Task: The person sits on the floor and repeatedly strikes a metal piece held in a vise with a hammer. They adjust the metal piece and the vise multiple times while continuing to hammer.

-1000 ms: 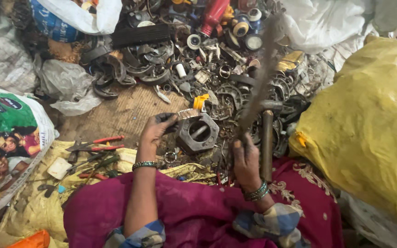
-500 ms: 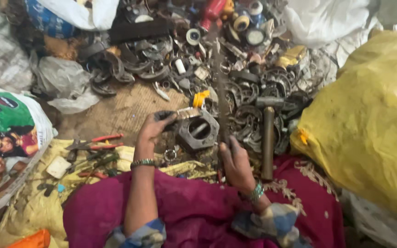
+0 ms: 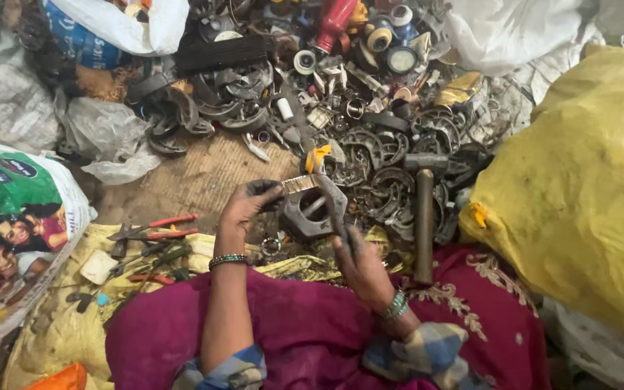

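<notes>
Left hand (image 3: 248, 204) pinched small ridged metal piece (image 3: 298, 184) over grey hexagonal metal block (image 3: 316, 206). Right hand (image 3: 357, 261) gripped thin dark rod (image 3: 334, 209). Hammer (image 3: 423, 217) lay just beside.

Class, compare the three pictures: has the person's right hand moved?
Yes. The right hand came left, away from the upright hammer, and now works a thin tool at the grey metal block.

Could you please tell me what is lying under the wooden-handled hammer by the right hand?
The wooden-handled hammer lies with its head on a heap of curved grey metal scrap pieces and its handle end on magenta embroidered cloth. What lies beneath that heap is hidden.
</notes>
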